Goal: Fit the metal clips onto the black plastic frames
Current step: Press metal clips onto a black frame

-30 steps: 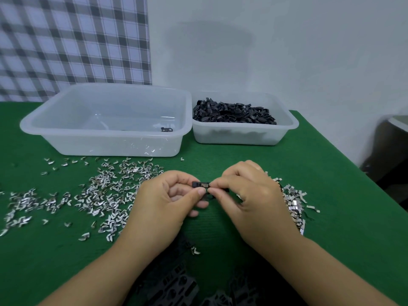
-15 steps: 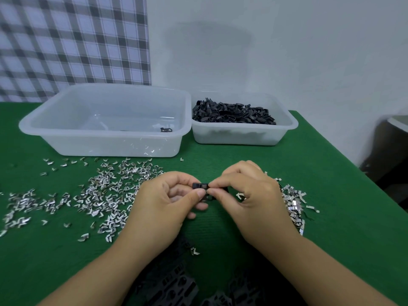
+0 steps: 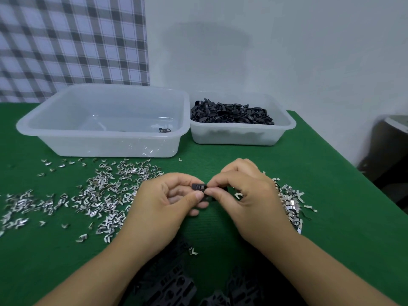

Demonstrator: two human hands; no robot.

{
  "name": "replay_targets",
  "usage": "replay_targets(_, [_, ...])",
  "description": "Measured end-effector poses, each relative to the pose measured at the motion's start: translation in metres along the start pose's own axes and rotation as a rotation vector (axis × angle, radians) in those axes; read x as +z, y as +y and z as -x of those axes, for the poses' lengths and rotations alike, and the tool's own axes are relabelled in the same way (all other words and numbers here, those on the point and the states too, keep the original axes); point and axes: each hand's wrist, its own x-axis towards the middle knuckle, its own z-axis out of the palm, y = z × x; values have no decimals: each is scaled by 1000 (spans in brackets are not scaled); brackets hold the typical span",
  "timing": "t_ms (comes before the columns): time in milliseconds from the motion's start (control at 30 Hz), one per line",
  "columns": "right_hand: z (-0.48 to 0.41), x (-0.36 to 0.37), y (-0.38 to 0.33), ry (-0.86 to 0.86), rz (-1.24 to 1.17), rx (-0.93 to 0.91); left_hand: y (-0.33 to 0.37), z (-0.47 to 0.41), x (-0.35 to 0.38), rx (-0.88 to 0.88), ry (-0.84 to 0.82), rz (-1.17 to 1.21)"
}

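Observation:
Both hands meet above the green table at the centre. My left hand [image 3: 164, 200] pinches a small black plastic frame [image 3: 199, 186] between thumb and fingers. My right hand [image 3: 245, 195] pinches the same frame at its right end with thumb and forefinger; any clip under those fingertips is hidden. Several loose metal clips [image 3: 103, 195] lie spread on the cloth to the left, and another heap of clips [image 3: 289, 202] sits just right of my right hand.
A large translucent tub [image 3: 66, 138] at the back left holds one black piece [image 3: 164, 130]. A smaller tub [image 3: 284, 127] at the back right is full of black frames [image 3: 229, 113]. More black plastic parts [image 3: 174, 286] lie at the near edge between my forearms. The table's right edge drops off.
Nearly nothing: both hands stay pinched on the frame at the same spot, with only slight finger shifts.

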Motion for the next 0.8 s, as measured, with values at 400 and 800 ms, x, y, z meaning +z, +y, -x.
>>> replay_targets(400, [0,0,-3,-62,-38,24,-2,0,0,-2,51,-8])
replay_targets(800, [-1,0,-6,-111,-14,75,-1,1,2,16,52,-46])
